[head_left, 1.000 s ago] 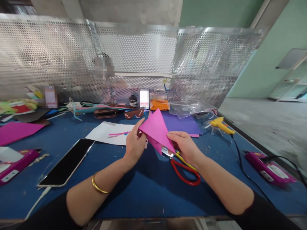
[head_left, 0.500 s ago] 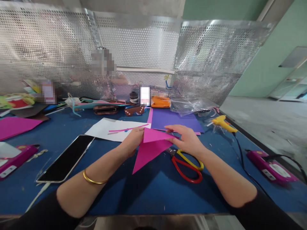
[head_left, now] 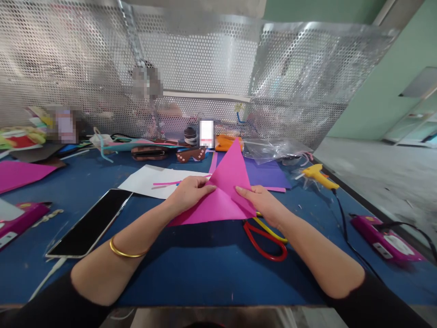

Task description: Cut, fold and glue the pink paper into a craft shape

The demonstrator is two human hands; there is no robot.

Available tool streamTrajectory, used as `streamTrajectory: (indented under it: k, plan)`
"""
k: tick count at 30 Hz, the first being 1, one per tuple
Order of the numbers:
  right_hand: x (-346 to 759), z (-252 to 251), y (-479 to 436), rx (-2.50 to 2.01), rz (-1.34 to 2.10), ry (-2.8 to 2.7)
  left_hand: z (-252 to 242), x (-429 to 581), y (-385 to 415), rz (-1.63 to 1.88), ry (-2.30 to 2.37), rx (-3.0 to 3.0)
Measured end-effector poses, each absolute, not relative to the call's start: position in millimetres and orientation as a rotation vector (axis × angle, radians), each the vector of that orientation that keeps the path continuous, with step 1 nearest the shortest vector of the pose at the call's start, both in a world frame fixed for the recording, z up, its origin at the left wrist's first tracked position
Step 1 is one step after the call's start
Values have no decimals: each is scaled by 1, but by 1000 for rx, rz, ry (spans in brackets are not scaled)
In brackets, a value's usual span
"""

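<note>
A sheet of pink paper [head_left: 223, 200], spread to a pointed shape with a faint crease, is held up above the blue table. My left hand [head_left: 193, 193] grips its left side, thumb on the front and the other fingers mostly hidden behind. On the right side my right hand [head_left: 257, 198] pinches it the same way. Under the right wrist lie scissors [head_left: 266, 246] with red and yellow handles, their blades hidden by the paper. Behind the left hand rests a white sheet [head_left: 146, 180] with thin pink strips on it.
A purple sheet [head_left: 268, 175] lies behind the paper. To the right are a yellow glue gun [head_left: 319, 176] and a magenta power strip [head_left: 385, 239]. A phone [head_left: 90, 223] with a cable lies left. Brown paper glasses [head_left: 191, 155] and an orange tool [head_left: 223, 143] stand along the back.
The pink paper has gone from folded over to opened out, its tip now pointing up and away. My right hand has closed on its right side; the left has shifted slightly left.
</note>
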State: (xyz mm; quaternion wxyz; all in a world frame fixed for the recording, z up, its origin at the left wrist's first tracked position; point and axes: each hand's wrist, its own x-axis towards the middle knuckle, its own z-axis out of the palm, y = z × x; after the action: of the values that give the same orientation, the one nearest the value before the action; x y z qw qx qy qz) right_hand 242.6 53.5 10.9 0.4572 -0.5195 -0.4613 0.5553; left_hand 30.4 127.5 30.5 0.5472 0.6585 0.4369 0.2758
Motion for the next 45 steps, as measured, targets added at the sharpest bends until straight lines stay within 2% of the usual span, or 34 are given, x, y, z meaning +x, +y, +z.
streamTrajectory:
  k: [9,14,24,27,34,45]
  plan:
    - [228,2,49,-1165,1440,-1095,21,38,122,806,1169,1537]
    - [228,0,47,-1189,1554,-1166,31,36,127,967,1238,1536]
    - [233,13,38,-1039,1797,-1422,45,19,140,986,1198,1618]
    - [240,15,41,-1080,1695,-1445,47,16,143,1031,1204,1665]
    - [236,17,48,-1224,1201,-1265,45,17,140,1022,1202,1727]
    - [231,19,45,-1197,1141,-1258,44,19,140,1017,1163,1723]
